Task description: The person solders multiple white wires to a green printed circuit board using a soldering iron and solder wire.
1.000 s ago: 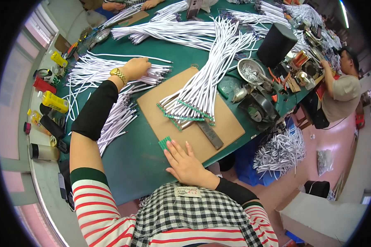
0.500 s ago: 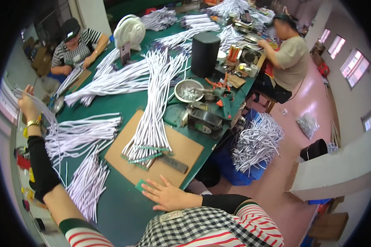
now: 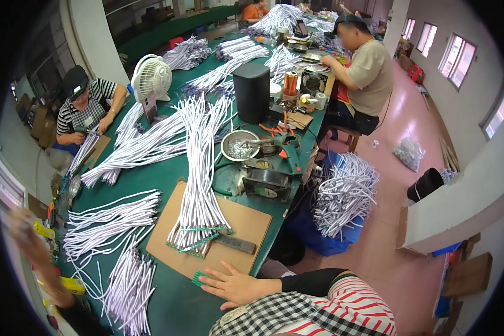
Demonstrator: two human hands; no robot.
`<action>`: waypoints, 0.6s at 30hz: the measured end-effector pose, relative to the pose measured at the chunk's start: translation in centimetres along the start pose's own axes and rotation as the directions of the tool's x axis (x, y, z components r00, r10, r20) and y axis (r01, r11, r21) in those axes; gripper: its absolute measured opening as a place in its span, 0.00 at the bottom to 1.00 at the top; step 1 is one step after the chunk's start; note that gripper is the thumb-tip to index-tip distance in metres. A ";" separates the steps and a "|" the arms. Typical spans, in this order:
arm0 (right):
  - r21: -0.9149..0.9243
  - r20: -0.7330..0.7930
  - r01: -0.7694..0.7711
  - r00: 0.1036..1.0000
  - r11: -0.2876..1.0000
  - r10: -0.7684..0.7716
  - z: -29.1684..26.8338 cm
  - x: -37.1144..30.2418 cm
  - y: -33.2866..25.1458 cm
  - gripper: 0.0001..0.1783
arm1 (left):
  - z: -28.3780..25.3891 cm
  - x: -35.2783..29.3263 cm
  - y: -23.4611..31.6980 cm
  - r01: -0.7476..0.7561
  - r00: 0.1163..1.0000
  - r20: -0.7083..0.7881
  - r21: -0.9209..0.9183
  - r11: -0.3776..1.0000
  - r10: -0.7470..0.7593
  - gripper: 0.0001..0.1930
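My right hand [image 3: 238,287] lies flat on the bench near the lower middle, fingers spread. Its fingertips touch a small green circuit board [image 3: 198,279] at the edge of a brown board [image 3: 243,213]. At the far left my left hand [image 3: 25,232] is raised and smeared by motion, so I cannot make out its fingers or anything in them. A large bundle of white wires [image 3: 197,162] rests across the brown board, with green circuit strips [image 3: 199,245] at its near end. Two loose piles, of white wires [image 3: 115,218] and more white wires [image 3: 130,291], lie between my hands.
A dark metal bar [image 3: 235,243] sits on the brown board. Beyond are a metal bowl [image 3: 239,145], a small fan [image 3: 266,183], a black cylinder [image 3: 251,92] and a white fan [image 3: 151,78]. Co-workers sit left and right. A blue-lined heap of wires [image 3: 346,193] stands beside the bench.
My left hand has swung down toward me from the far left, where pale strands hung beside it. My right hand stays by the small circuit board. The whole view has shifted slightly.
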State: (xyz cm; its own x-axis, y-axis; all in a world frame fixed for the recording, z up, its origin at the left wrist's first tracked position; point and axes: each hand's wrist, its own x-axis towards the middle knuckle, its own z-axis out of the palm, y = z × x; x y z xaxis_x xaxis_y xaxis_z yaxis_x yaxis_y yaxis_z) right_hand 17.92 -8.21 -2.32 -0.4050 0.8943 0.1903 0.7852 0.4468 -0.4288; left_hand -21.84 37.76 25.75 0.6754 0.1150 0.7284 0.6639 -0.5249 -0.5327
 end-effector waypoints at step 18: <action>-0.073 0.045 -0.065 0.997 0.995 0.068 -0.6 -0.7 0.2 0.45 | -13.5 -11.6 42.4 0.563 0.657 0.729 -0.643 0.520 0.191 0.15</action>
State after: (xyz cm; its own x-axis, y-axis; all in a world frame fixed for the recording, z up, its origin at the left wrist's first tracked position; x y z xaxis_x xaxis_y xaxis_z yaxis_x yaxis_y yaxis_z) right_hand 18.60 -8.77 -2.01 -0.3713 0.9207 0.1204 0.8421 0.3885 -0.3741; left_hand -5.81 2.75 0.53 0.8047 0.5904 0.0623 0.5186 -0.7502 0.4101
